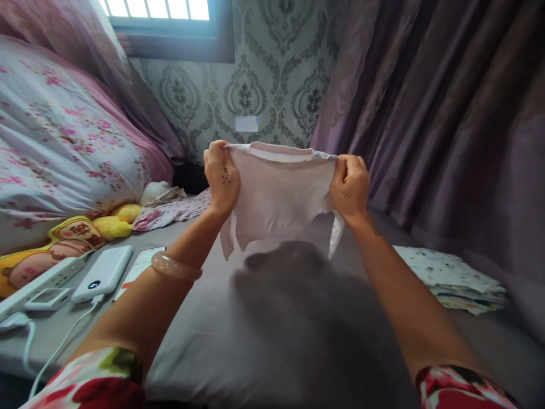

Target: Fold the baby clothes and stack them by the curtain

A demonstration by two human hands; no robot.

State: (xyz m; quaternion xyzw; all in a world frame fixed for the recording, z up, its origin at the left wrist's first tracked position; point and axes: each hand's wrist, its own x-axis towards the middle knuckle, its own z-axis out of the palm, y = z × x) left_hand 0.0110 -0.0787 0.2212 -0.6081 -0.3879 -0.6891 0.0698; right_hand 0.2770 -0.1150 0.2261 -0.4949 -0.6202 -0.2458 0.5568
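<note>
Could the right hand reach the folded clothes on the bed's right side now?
Probably yes: only bare bed sheet lies between the right hand and the folded clothes. However, that hand grips the pale pink garment, as does the left hand.

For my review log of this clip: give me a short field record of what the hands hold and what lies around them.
setting: grey bed, patterned wall behind
left hand: fingers closed on the top left corner of the pale pink garment; bangle on the wrist
right hand: fingers closed on its top right corner
garment state: held up, spread out, clear of the bed
left side: power bank, phone, yellow plush toy
right side: folded stack of clothes, purple curtain
</note>
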